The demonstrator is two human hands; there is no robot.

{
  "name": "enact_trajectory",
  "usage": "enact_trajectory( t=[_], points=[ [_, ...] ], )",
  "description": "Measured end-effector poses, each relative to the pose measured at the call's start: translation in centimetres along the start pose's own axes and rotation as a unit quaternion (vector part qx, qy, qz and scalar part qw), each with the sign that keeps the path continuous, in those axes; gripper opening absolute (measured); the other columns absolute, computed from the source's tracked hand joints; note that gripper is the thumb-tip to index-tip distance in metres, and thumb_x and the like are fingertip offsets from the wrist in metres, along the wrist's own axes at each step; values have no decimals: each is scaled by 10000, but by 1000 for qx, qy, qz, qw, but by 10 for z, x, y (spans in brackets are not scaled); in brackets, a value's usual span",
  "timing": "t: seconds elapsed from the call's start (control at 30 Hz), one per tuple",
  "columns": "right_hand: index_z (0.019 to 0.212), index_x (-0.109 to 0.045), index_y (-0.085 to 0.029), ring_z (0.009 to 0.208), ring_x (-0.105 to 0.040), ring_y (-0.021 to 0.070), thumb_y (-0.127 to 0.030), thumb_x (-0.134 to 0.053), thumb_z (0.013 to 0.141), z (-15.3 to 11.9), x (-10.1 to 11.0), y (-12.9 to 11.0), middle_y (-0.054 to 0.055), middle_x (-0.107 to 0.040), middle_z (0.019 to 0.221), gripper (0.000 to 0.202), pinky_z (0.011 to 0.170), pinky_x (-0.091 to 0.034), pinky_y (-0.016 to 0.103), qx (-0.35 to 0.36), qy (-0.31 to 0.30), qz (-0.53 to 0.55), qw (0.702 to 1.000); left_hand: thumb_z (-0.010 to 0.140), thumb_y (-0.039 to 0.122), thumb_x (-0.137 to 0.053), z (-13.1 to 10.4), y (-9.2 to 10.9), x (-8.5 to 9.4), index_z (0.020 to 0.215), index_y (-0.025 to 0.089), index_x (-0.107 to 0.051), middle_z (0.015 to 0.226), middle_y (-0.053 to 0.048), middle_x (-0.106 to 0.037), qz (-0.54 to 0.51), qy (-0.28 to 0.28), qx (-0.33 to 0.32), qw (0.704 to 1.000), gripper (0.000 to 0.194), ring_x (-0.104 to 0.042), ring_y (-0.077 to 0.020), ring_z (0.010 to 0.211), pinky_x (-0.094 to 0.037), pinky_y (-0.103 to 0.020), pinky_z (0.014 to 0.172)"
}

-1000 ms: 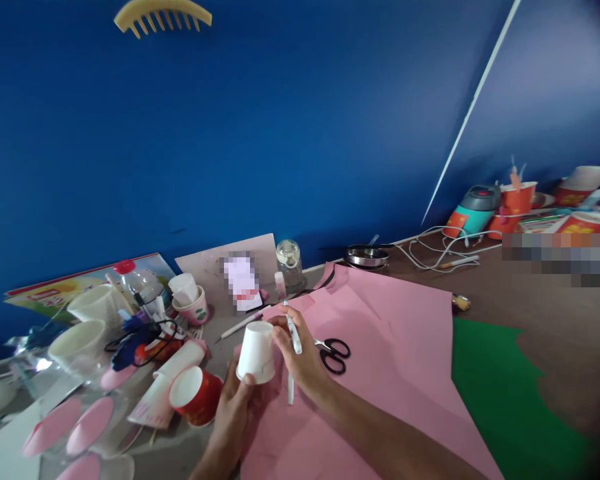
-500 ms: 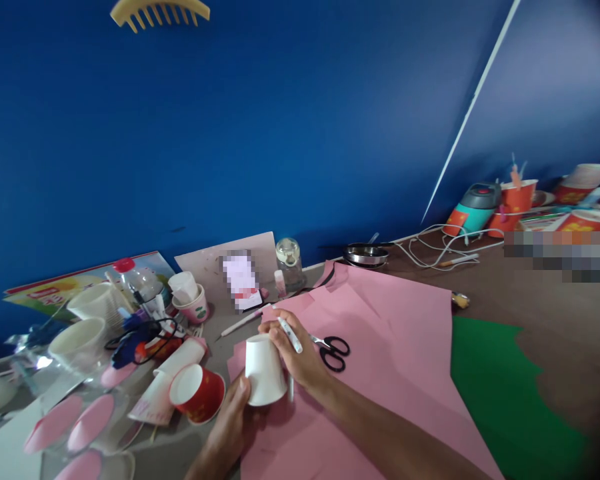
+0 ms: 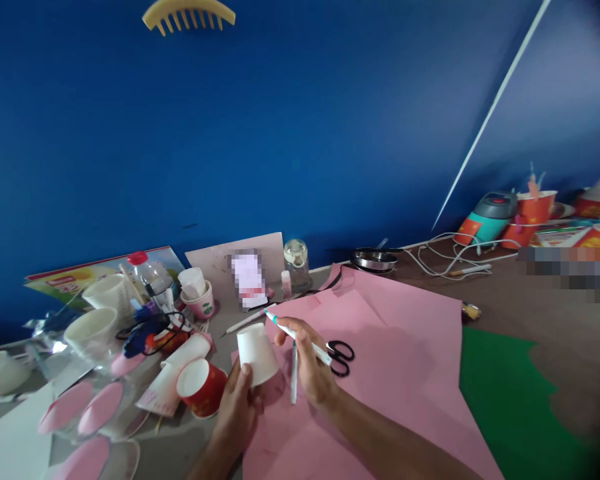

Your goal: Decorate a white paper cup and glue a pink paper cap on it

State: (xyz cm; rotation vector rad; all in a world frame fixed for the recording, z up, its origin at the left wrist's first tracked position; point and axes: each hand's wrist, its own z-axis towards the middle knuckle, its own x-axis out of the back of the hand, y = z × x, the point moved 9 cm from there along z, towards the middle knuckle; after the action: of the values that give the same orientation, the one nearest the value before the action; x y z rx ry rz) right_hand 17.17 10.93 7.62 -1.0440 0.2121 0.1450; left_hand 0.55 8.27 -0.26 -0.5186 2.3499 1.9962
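A plain white paper cup (image 3: 258, 353), tilted with its narrow end up, is held in my left hand (image 3: 237, 400), the thumb on its side. My right hand (image 3: 313, 363) grips a white marker (image 3: 305, 339) whose blue-green tip points up and left, just above the cup and apart from it. Pink paper sheets (image 3: 400, 373) lie beneath my hands. Black-handled scissors (image 3: 341, 359) rest on the paper behind my right wrist, partly hidden. A slim white pen or stick (image 3: 294, 377) lies between my hands.
Left of my hands are a red paper cup (image 3: 201, 388), white cups (image 3: 91, 333) and pink discs (image 3: 100, 408). A phone (image 3: 249, 279) leans at the back near a glass jar (image 3: 297, 263). Green paper (image 3: 510, 400), cables (image 3: 445, 257) and a teal container (image 3: 485, 220) are to the right.
The marker has turned in my right hand, its coloured tip now showing. My right hand has moved off the cup, and the cup is tilted more in my left hand. The camera view has shifted slightly.
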Motion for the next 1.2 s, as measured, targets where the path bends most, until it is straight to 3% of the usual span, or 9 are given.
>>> enact_trajectory(
  t=[0.1,0.27,0.57,0.87,1.07,1.2],
  points=[
    [912,-711,-203,588,-545,145,-509,-462,980,-2,-3,0,-3,-586,626,400,601,-455,278,-6,-15,-20,1000,581,657,-788,2,-2,1,650,193,-586,488,53,-435,8,-1,8,1000,510,-326,-87,452,-299,-208,409],
    [823,-705,-202,541,-496,138,-442,-474,982,-3,-10,-5,-14,-550,561,370,587,-412,285,31,-29,-51,998,599,718,-742,3,-12,0,650,199,-549,493,64,-415,-10,-11,33,999,557,-327,-88,469,-299,-199,423],
    [794,-704,-203,536,-500,146,-410,-476,968,-1,-11,-7,-13,-564,553,354,607,-414,301,32,-33,-70,996,689,649,-724,7,-17,5,827,192,-625,558,52,-437,-4,-19,15,1000,488,-381,-113,510,-312,-207,436],
    [766,-701,-225,584,-519,172,-425,-477,963,0,-12,-6,-9,-537,551,359,672,-431,334,21,-40,-81,996,665,633,-747,4,-13,1,785,189,-614,532,49,-467,0,-22,18,1000,479,-333,-90,469,-298,-203,417],
    [772,-699,-222,641,-553,189,-413,-473,961,-1,-10,-4,1,-539,570,351,659,-433,328,14,-38,-77,996,707,595,-732,5,-15,2,858,181,-612,586,39,-503,0,-24,17,1000,457,-344,-88,474,-302,-205,421],
    [800,-697,-216,626,-553,180,-419,-477,964,-2,-11,-4,5,-565,589,341,634,-430,318,15,-40,-77,996,720,605,-722,5,-13,2,831,186,-604,547,55,-447,17,-33,8,999,449,-353,-97,482,-304,-205,429]
  ],
)
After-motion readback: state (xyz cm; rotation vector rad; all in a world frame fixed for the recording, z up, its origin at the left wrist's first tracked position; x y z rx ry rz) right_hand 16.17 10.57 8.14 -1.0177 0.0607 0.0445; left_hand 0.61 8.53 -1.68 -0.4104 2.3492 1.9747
